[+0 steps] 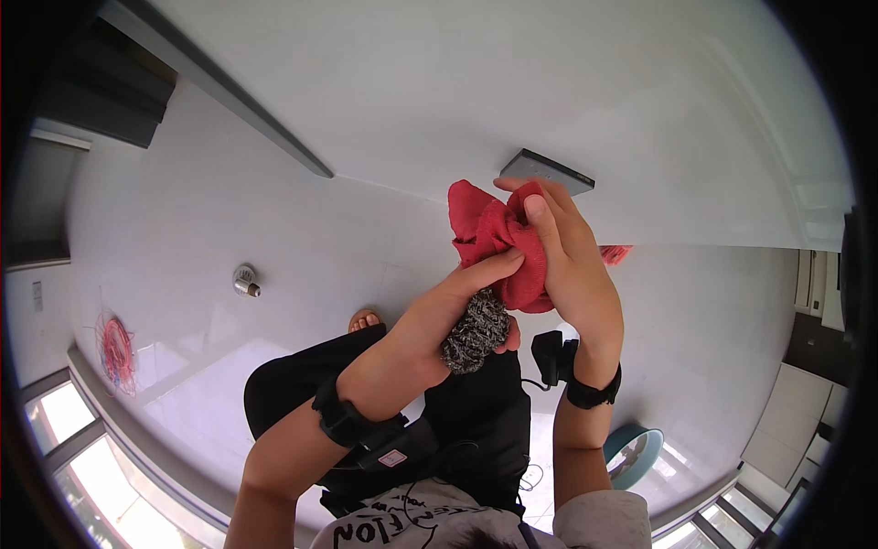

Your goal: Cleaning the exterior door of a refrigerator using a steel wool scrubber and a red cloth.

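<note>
A crumpled red cloth (490, 226) is bunched up in front of me, held by both hands. My right hand (566, 247) wraps around its right side, thumb pressed on top. My left hand (473, 281) reaches in from the lower left, and its thumb lies on the cloth's lower part. In the same left hand sits a grey steel wool scourer (475, 333), just below the cloth, with a fingertip showing at its right edge. The palm and most fingers of my left hand are hidden.
A flat grey box (542, 168) is mounted on the white wall (549, 68) beyond my hands. Floor items include a bottle-like object (245, 280), a tangled coil of red strands (116, 350) and a blue basin (641, 456). Something red (615, 254) shows behind my right wrist.
</note>
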Demonstrator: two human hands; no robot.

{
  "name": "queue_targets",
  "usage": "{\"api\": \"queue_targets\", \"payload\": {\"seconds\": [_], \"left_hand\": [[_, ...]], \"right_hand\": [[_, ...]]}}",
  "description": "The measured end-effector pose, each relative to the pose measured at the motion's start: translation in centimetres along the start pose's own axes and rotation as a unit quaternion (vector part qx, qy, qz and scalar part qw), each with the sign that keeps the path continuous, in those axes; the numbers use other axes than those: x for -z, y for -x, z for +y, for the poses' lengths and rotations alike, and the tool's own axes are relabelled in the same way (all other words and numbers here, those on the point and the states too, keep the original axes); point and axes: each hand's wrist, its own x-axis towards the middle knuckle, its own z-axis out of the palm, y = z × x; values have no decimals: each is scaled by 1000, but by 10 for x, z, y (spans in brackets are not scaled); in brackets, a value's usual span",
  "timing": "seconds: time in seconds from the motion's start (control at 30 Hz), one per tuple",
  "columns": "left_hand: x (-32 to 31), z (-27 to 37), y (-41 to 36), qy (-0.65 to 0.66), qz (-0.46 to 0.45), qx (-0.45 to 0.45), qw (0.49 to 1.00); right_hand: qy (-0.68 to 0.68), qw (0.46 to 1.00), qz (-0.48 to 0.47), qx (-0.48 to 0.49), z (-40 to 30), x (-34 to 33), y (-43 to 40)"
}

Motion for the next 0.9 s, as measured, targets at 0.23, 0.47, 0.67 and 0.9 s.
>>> {"api": "queue_targets", "payload": {"seconds": [0.23,0.47,0.67,0.9], "left_hand": [[1,-1,6,-18,41,39,998],[-9,-8,6,15,196,-151,969],[2,1,15,44,212,-195,956],[4,-2,14,-8,188,-155,970]], "right_hand": [[159,972,175,3,9,-11,14],[129,899,317,273,25,-56,49],[119,938,175,273,13,-78,62],[-33,974,30,221,21,-57,66]]}}
